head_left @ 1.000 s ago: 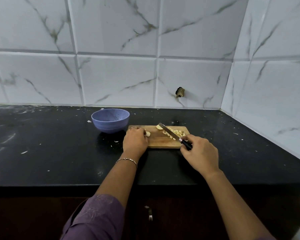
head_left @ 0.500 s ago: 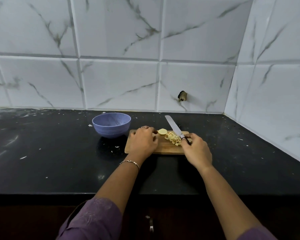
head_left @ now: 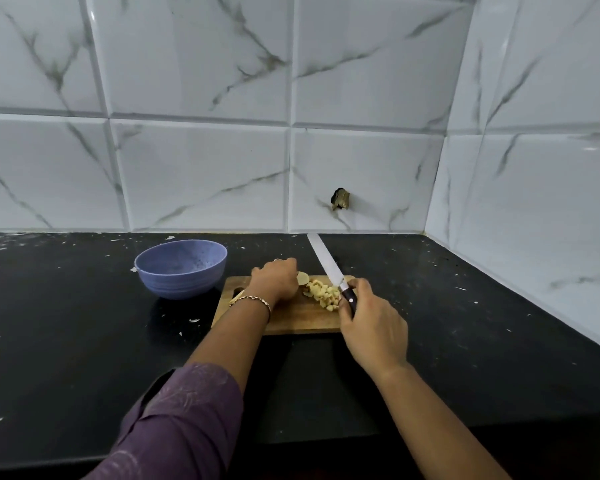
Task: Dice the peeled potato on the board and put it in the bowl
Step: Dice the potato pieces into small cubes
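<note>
gripping the knife (head_left: 326, 265) by its handle in the right hand (head_left: 371, 323), blade now swung up off the diced pile (head_left: 323, 294) just left of that grip. clamping the left hand (head_left: 274, 280), newly slid across the board (head_left: 302, 318), over the uncut potato piece (head_left: 302, 278) just beyond the dice. reads as lining up another cut, nothing yet in the bowl (head_left: 181, 268) left of both grips.

Potato piece (head_left: 302, 278) largely behind left hand (head_left: 274, 279)
</note>
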Demonstrator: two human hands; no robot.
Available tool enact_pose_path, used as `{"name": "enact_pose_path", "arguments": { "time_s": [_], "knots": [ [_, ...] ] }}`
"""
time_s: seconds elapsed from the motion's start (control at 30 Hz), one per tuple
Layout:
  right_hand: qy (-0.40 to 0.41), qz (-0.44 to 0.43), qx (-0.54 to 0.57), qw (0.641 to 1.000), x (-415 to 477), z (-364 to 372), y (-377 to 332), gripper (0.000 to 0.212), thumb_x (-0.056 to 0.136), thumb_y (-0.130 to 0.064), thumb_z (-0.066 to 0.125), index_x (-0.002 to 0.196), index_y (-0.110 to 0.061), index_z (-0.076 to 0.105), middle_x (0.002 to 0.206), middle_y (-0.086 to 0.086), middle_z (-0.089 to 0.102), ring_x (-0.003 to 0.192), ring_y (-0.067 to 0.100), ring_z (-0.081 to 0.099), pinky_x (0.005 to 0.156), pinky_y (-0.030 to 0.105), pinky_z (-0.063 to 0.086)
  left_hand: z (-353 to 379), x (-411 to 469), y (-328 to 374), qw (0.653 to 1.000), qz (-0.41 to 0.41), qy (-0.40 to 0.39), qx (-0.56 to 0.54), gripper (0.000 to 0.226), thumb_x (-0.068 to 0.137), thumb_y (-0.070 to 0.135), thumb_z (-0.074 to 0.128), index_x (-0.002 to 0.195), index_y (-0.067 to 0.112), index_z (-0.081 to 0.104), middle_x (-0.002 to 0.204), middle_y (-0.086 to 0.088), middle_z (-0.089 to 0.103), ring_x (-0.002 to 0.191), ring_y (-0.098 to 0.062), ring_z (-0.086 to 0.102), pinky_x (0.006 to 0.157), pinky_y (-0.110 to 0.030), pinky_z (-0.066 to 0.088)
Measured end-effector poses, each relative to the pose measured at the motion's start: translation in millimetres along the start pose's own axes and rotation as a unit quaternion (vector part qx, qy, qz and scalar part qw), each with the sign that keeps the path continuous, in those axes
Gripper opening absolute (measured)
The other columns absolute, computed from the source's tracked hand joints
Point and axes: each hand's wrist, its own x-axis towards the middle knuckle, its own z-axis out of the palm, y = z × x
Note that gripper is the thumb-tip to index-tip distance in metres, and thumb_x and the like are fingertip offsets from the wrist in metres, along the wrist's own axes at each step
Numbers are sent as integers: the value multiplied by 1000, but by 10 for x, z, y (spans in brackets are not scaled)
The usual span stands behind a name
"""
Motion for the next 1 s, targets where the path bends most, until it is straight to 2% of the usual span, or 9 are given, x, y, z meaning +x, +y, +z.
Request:
{"name": "enact_pose_path", "arguments": {
  "time_s": [0.1, 0.23, 0.33, 0.5, 0.63, 0.73, 0.83, 0.93, 1.0],
  "knots": [
    [7, -14, -23, 1000, -8, 4, 5, 20, 101, -37, 50, 119, -28, 48, 82, -15, 51, 69, 6, 48, 64, 23, 38, -6, 73, 6, 999, 2, -30, -11, 46, 104, 21, 36, 150, 18, 33, 152, -9, 39, 140, -29, 35, 115, -58, 19],
    [10, -28, -44, 999, -3, 13, 9, 20, 100, -37, 50, 118, -28, 47, 82, -15, 51, 68, 5, 49, 62, 22, 39, 18, 137, 17, 998, 11, -29, -46, 56, 102, 21, 43, 155, 24, 24, 157, -7, 32, 145, -28, 29, 116, -58, 18],
    [18, -30, -48, 998, -2, 7, 12, 21, 100, -37, 50, 119, -29, 47, 83, -15, 51, 68, 6, 47, 61, 22, 35, 13, 162, 26, 999, 10, -8, -44, 54, 99, 19, 51, 150, 24, 34, 151, -6, 40, 141, -29, 34, 113, -57, 23],
    [19, -24, -50, 998, 2, 13, 31, 21, 99, -36, 53, 118, -28, 49, 87, -14, 56, 71, 6, 50, 62, 22, 37, 0, 81, 40, 993, 8, 86, -83, 43, 94, 13, 55, 136, 21, 52, 135, -5, 55, 128, -26, 49, 109, -49, 36],
    [21, -12, -37, 999, -4, 15, 40, 24, 97, -31, 58, 119, -27, 48, 97, -10, 59, 84, 11, 60, 67, 25, 44, -25, -6, -69, 969, -6, 150, -197, 25, 92, 5, 54, 114, 9, 66, 117, -11, 67, 110, -28, 60, 93, -35, 50],
    [28, -8, -40, 999, -14, 38, 43, 25, 95, -26, 61, 117, -26, 50, 95, -8, 56, 82, 13, 59, 68, 29, 48, -115, -106, -120, 942, -9, 187, -278, 15, 96, 11, 54, 105, 6, 65, 111, -11, 68, 107, -27, 60, 81, -25, 40],
    [29, -8, -45, 999, -20, 28, 39, 23, 94, -25, 63, 114, -25, 51, 93, -8, 54, 80, 12, 57, 65, 27, 44, -184, -229, -109, 911, 49, 148, -381, 11, 99, 19, 55, 104, 13, 63, 112, -10, 68, 103, -25, 63, 79, -26, 43],
    [39, -18, -55, 998, -33, 0, 14, 21, 94, -27, 64, 112, -25, 52, 94, -8, 57, 81, 11, 60, 66, 27, 48, -219, -330, -61, 902, 103, 103, -406, 14, 102, 18, 49, 108, 14, 60, 114, -10, 68, 74, -18, 63, 57, -24, 46],
    [46, -23, -67, 996, -45, -1, -3, 19, 94, -24, 65, 109, -25, 54, 94, -8, 58, 80, 11, 60, 63, 24, 46, -232, -372, 5, 905, 132, 100, -393, 12, 103, 16, 47, 107, 14, 58, 116, -7, 68, 63, -12, 59, 50, -18, 43]
  ]
}}
